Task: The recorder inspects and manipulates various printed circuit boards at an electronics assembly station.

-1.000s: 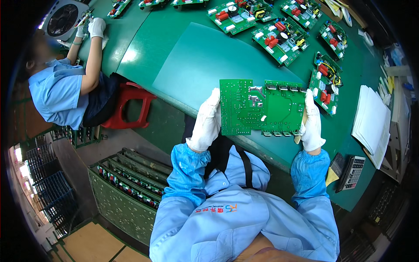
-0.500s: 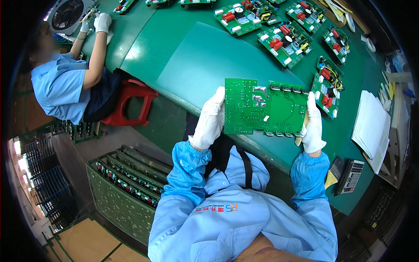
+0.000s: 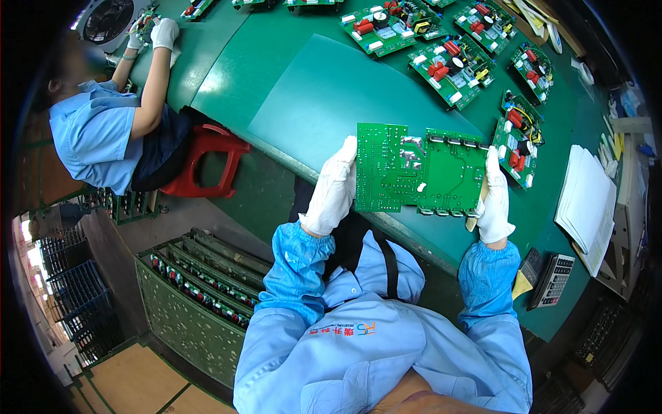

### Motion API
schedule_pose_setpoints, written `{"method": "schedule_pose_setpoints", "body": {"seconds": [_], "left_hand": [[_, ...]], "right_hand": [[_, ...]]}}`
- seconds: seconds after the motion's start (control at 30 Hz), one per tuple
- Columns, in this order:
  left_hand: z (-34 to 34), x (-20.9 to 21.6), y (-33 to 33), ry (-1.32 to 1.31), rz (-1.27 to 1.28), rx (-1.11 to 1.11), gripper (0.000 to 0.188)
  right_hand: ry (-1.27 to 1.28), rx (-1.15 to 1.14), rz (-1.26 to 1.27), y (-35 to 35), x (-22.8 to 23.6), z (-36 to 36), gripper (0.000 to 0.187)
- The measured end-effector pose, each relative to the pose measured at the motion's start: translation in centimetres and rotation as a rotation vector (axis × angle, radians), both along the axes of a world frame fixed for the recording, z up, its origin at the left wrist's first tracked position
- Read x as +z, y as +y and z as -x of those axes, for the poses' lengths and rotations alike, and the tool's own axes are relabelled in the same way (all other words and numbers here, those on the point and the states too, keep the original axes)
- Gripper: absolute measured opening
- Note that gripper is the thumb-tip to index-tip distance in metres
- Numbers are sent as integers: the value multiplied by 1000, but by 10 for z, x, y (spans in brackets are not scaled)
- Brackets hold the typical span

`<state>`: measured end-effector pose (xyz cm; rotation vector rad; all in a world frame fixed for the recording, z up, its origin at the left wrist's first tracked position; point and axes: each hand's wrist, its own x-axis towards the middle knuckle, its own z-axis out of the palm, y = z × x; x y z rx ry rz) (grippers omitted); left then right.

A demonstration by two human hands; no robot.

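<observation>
A green circuit board (image 3: 386, 169) is held up over the near edge of the green table, its solder side facing me. My left hand (image 3: 332, 190), in a white glove, grips its left edge. At the right edge, my gloved right hand (image 3: 494, 201) has hold of it too. Silver-and-black parts show along its upper right and lower edges; the components on its far side are hidden. Several populated circuit boards (image 3: 452, 71) lie beyond it on the table, and one more board (image 3: 517, 140) lies just past my right hand.
A calculator (image 3: 552, 280) and a paper stack (image 3: 586, 196) lie at the right. To the left, a co-worker (image 3: 93, 134) sits by a red stool (image 3: 207, 162) with gloved hands on the table. A green rack of boards (image 3: 193, 310) stands at lower left, beside my left arm.
My hands and the held board stay nearly still. The co-worker's head and the small item in their hands have shifted slightly.
</observation>
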<state>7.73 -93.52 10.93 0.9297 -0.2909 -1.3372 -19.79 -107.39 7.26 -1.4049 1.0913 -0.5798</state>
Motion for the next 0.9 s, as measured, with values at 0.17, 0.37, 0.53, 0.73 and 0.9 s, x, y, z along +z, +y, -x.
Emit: {"method": "schedule_pose_setpoints", "body": {"seconds": [0.17,0.37,0.53,0.73,0.9], "left_hand": [[0,1,-1,15,-8,-11,50],[0,-3,0,3,-26,2,50],[0,-7,-1,7,-37,12,50],[-2,-13,0,-36,-85,-7,51],[-2,-16,0,-78,-90,25,49]], "right_hand": [[22,-26,131,4,1,-5,44],[-76,-161,-18,9,26,-24,40],[-181,-250,-215,14,51,-42,44],[-167,-250,-183,15,52,-44,47],[-105,-158,-40,9,30,-27,39]]}}
